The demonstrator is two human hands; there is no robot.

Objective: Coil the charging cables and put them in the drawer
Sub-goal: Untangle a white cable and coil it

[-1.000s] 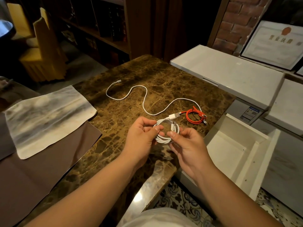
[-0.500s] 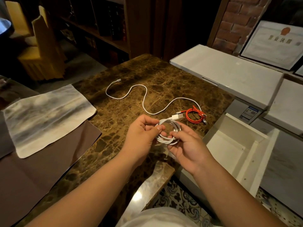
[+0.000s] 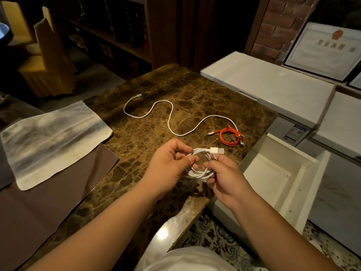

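The fingers (image 3: 192, 159) of the left hand (image 3: 168, 165) curl in and pinch the left side of a coiled white cable (image 3: 199, 172), thumb against forefinger, while the fingers of the right hand (image 3: 224, 177) curl round the coil's right side and grip it there. The coil hangs between the two hands, just above the near edge of the table (image 3: 148, 133), with its flat white plug (image 3: 216, 150) sticking out to the right at the top.

The table is a dark brown marble slab with pale veins. To its right stands a white cabinet (image 3: 273, 89), and below the cabinet's top an open white drawer (image 3: 277, 178) juts out beside the right hand; the drawer shows bare white panels inside. On the left part of the table lies a brown sheet (image 3: 48, 208), and on top of that a pale, grey-streaked cloth (image 3: 50, 139).

A second white cable (image 3: 170, 122) lies uncoiled in loose waves across the middle of the table, one small plug at its far left end. Its right end runs up to a coiled orange cable (image 3: 230, 135), which lies near the table's right edge, close to the drawer. Whether the two touch cannot be told.

A framed certificate (image 3: 324, 49) leans against the brick wall behind the cabinet.
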